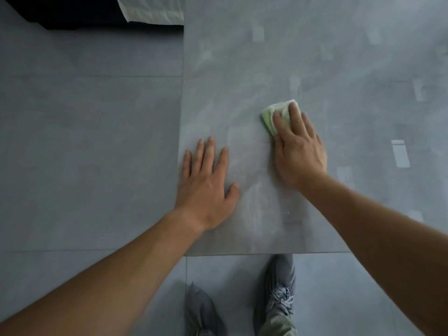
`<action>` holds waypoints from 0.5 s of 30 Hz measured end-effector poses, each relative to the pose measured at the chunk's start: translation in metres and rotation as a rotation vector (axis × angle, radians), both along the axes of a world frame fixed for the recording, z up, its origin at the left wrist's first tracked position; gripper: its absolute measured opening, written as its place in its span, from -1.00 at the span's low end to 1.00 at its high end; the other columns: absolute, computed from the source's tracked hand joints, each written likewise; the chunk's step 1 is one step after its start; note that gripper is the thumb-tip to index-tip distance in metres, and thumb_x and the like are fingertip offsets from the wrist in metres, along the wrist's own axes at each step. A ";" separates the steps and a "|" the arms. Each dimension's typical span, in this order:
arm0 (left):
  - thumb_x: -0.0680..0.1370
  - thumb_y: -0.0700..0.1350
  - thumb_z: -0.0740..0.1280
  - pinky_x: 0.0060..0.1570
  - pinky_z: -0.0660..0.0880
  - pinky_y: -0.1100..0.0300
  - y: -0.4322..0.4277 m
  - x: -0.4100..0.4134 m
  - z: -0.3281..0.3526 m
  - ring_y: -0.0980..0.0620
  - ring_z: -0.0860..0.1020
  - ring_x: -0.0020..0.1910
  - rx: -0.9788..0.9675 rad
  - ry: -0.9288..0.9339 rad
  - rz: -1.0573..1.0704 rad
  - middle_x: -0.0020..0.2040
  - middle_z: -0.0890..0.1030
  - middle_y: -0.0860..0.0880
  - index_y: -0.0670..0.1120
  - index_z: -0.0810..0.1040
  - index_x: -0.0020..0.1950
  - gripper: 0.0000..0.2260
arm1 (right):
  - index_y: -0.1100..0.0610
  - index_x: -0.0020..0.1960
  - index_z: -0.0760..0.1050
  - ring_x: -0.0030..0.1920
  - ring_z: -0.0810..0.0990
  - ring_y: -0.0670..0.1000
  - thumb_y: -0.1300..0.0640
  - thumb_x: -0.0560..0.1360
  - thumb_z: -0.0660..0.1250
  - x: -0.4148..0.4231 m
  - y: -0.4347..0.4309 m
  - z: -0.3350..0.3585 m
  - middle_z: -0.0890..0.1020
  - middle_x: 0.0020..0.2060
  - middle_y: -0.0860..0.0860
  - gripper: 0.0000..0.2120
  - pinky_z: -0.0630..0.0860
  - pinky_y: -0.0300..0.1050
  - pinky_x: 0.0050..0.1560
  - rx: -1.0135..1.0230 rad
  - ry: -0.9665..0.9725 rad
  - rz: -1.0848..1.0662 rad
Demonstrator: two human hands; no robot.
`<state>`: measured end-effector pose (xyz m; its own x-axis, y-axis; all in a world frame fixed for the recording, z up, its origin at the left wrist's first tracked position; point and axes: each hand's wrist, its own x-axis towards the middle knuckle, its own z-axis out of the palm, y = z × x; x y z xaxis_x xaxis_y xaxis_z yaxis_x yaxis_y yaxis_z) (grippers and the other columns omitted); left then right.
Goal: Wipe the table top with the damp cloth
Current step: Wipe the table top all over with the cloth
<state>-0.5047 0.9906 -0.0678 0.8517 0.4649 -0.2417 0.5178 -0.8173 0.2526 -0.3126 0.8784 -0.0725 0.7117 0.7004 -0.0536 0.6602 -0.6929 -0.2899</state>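
Note:
The grey stone-look table top [327, 57] fills the upper right of the head view, with pale wet streaks across it. A folded pale green and white cloth [274, 112] lies on it near the middle. My right hand [299, 149] lies flat on the cloth, its straight fingers pressing it to the table. Most of the cloth is hidden under the fingers. Near the table's left edge my left hand [206, 185] rests flat on the surface with fingers spread, holding nothing.
The table's left edge [182, 117] and front edge [266, 254] border a grey tiled floor [84, 141]. My two grey shoes [278, 294] stand just below the front edge. A dark piece of furniture with a white cloth [150, 8] sits at the top left.

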 end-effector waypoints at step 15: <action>0.49 0.11 0.09 0.51 -0.07 -0.19 -0.010 -0.026 -0.009 -0.20 -0.03 0.58 0.059 -0.100 -0.031 0.58 0.06 -0.26 -0.11 0.19 0.56 -0.34 | -0.11 0.57 0.17 0.57 0.08 0.21 0.04 0.60 0.13 -0.083 -0.063 -0.001 0.06 0.61 0.07 -0.46 0.12 0.13 0.53 -0.005 -0.020 -0.002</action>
